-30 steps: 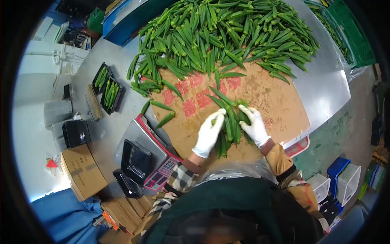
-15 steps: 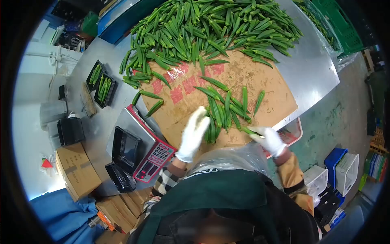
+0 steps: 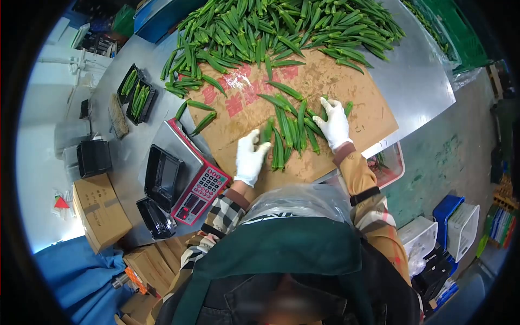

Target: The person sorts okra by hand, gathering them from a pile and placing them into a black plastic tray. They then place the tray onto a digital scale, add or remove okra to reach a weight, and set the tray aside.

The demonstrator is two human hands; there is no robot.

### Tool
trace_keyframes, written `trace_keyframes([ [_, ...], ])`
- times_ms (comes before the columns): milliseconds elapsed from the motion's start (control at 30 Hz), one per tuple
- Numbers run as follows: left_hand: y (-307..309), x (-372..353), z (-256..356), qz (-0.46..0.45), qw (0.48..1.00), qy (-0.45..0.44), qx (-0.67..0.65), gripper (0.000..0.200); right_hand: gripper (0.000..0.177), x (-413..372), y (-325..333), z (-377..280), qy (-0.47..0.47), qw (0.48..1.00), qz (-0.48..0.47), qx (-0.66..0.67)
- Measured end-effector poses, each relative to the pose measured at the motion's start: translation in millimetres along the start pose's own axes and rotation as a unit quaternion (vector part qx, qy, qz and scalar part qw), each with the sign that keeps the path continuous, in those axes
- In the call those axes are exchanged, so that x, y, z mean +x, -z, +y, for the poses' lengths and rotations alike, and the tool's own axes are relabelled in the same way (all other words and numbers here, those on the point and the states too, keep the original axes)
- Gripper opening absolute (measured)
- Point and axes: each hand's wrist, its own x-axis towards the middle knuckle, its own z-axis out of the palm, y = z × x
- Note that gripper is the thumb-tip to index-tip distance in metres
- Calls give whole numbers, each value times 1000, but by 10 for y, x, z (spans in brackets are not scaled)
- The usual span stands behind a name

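Observation:
Both my hands wear white gloves and work over a cardboard sheet (image 3: pixel 363 114). My left hand (image 3: pixel 251 158) has its thumb and fingers closed at one end of a motion-blurred okra pod (image 3: pixel 267 130). To its right lies a loose group of okra pods (image 3: pixel 292 131), mostly side by side. My right hand (image 3: pixel 334 124) reaches over the right side of this group, its fingers closed around an okra pod (image 3: pixel 324 115) that is partly hidden by the glove. Beyond both hands, a large heap of okra (image 3: pixel 281 32) covers the far side of the sheet.
At left stands a red-framed digital scale (image 3: pixel 201 189) with a black tray (image 3: pixel 162 176) on it; another black tray (image 3: pixel 154 218) sits beside it. Two trays of okra (image 3: pixel 140 103), a brush (image 3: pixel 117 116) and a carton (image 3: pixel 102 211) are farther left. A green crate (image 3: pixel 452 32) stands far right.
My right hand has moved away from me, from the near edge of the cardboard to the group's right side. My left hand has shifted slightly left, with a pod now at its fingertips.

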Motion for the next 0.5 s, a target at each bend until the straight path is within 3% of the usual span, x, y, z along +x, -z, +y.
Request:
trace_keyframes([
  [33,41,8,-139,48,996,16,-69,52,56,15,-58,71,13,1000,18,0],
  [67,149,72,-295,67,997,25,-8,46,55,5,-82,160,-7,995,33,92],
  [133,276,140,-525,63,991,54,-108,43,56,-17,7,274,-93,979,29,181],
  [167,302,124,-568,54,988,50,-134,43,55,-15,-26,422,-91,984,54,145],
  [267,302,69,-418,23,961,120,-248,45,52,-21,206,580,-171,933,25,314],
  [400,127,14,-192,81,989,90,-82,58,52,-106,261,736,-145,971,123,144],
  [500,97,37,-131,71,992,39,99,65,58,-138,158,724,-125,985,117,28],
])
